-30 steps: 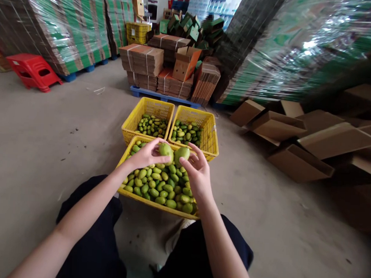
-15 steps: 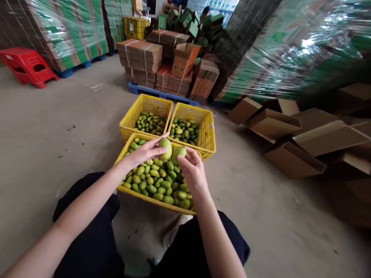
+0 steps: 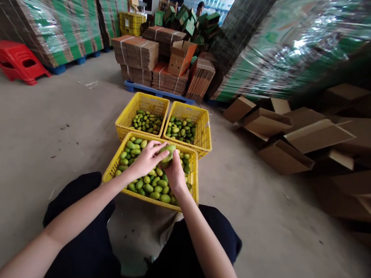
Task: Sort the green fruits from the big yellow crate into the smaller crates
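Just above the near yellow crate (image 3: 110, 168), my two hands meet around green oval fruit (image 3: 169, 152). My left hand (image 3: 148, 157) is closed on its left side, with the thumb across the front. From the right, my right hand (image 3: 175, 173) is closed on fruit too, its thumb pointing up. The fingers overlap, so I cannot tell whether one or two fruits are held. Below them, the near crate holds many similar green and yellowish fruits (image 3: 154, 195).
Two yellow crates (image 3: 120, 126) (image 3: 207, 142) with smaller heaps of fruit stand behind the near one. Flattened cartons (image 3: 140, 53) lie on a blue pallet (image 3: 138, 87). Open cardboard boxes (image 3: 283, 157) are piled right, a red stool (image 3: 19, 62) stands left, and a person (image 3: 200, 8) is far back.
Half a second ago each hand held its own fruit, side by side and both plain to see. My hands have since come together and slightly lower. The whole view has shifted a little.
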A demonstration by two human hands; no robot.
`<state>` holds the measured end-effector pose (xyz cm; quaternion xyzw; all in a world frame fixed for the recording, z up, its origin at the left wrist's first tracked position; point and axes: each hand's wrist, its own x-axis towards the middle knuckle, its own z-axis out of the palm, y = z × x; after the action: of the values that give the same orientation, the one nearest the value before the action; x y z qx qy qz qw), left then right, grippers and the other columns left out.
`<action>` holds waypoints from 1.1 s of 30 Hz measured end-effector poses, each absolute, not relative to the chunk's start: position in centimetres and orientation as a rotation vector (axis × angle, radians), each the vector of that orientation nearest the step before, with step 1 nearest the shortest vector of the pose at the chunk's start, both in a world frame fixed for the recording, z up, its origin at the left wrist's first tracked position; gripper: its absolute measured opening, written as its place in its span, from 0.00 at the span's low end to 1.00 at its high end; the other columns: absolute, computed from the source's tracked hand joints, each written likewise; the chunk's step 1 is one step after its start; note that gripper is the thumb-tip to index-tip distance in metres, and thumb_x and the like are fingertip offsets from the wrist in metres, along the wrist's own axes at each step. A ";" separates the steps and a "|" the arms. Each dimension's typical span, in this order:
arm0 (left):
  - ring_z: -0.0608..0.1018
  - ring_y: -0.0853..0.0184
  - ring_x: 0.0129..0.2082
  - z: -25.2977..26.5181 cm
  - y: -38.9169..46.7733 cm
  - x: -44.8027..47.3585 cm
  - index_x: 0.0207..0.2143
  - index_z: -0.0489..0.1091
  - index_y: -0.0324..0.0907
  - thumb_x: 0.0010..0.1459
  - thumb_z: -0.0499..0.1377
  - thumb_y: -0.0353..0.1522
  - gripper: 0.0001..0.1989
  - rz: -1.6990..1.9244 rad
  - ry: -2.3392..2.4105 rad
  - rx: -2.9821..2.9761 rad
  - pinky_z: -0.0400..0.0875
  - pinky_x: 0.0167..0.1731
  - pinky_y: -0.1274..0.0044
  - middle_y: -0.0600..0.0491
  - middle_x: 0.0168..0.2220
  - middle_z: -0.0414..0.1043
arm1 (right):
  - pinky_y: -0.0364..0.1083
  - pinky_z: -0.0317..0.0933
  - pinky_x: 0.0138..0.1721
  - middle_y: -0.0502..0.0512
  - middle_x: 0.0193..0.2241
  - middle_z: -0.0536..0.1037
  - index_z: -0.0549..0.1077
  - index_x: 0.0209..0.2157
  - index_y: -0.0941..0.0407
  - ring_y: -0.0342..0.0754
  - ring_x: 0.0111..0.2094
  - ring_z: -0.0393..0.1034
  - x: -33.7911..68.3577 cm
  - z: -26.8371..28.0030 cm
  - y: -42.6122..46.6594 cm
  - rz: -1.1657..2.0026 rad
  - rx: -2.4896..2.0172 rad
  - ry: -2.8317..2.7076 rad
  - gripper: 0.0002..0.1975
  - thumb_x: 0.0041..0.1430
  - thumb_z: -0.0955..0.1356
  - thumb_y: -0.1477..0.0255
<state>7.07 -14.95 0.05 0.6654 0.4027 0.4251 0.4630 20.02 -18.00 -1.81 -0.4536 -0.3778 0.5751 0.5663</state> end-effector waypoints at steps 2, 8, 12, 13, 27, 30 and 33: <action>0.74 0.63 0.48 0.5 -15.4 7.0 0.55 0.73 0.43 0.64 0.54 0.44 0.23 0.973 0.954 1.641 0.73 0.44 0.73 0.46 0.52 0.65 | 0.43 0.64 0.28 0.50 0.38 0.77 0.72 0.43 0.49 0.47 0.35 0.71 20.2 -1.4 -17.8 1.398 -1.028 -0.810 0.22 0.52 0.69 0.50; 0.69 0.58 0.55 1.5 -14.7 5.5 0.51 0.73 0.47 0.59 0.60 0.38 0.18 0.886 1.033 1.780 0.62 0.59 0.63 0.48 0.51 0.69 | 0.46 0.62 0.27 0.53 0.34 0.78 0.72 0.36 0.50 0.49 0.31 0.70 21.4 1.2 -18.2 1.523 -0.892 -0.743 0.24 0.54 0.63 0.43; 0.71 0.58 0.54 1.0 -14.0 5.4 0.47 0.73 0.43 0.55 0.64 0.40 0.18 0.697 0.854 1.698 0.63 0.57 0.64 0.47 0.49 0.72 | 0.47 0.62 0.28 0.55 0.34 0.79 0.73 0.35 0.49 0.50 0.32 0.71 21.7 1.5 -18.6 1.662 -0.809 -0.791 0.26 0.55 0.62 0.42; 0.73 0.59 0.52 0.8 -13.9 5.5 0.48 0.73 0.42 0.55 0.64 0.40 0.19 0.686 0.832 1.664 0.65 0.56 0.65 0.47 0.48 0.72 | 0.47 0.62 0.27 0.55 0.34 0.79 0.73 0.34 0.50 0.50 0.31 0.70 21.7 1.4 -18.7 1.684 -0.797 -0.794 0.26 0.55 0.62 0.42; 0.77 0.63 0.46 1.4 -13.8 5.3 0.41 0.67 0.42 0.48 0.70 0.36 0.20 1.049 0.826 1.616 0.72 0.49 0.70 0.49 0.44 0.73 | 0.49 0.68 0.40 0.50 0.37 0.76 0.72 0.40 0.48 0.49 0.38 0.70 22.7 0.2 -17.8 1.031 -1.090 -0.941 0.16 0.54 0.71 0.54; 0.77 0.63 0.46 1.7 -13.9 5.0 0.40 0.69 0.42 0.50 0.69 0.33 0.16 1.187 0.857 1.804 0.72 0.49 0.70 0.48 0.44 0.74 | 0.54 0.65 0.50 0.54 0.45 0.75 0.74 0.45 0.48 0.53 0.48 0.69 23.0 0.3 -18.1 0.610 -1.197 -1.289 0.19 0.50 0.75 0.61; 0.77 0.62 0.48 2.0 -14.1 4.9 0.39 0.70 0.43 0.53 0.66 0.30 0.11 1.233 0.836 1.975 0.69 0.53 0.68 0.47 0.45 0.75 | 0.57 0.64 0.53 0.56 0.45 0.73 0.76 0.44 0.48 0.55 0.49 0.68 23.1 0.4 -18.3 0.428 -1.202 -1.448 0.16 0.52 0.75 0.65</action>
<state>4.87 -14.10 2.05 0.7542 0.3193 0.4708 0.3280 23.13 -18.31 0.37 -0.5122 -0.6167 0.1822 0.5694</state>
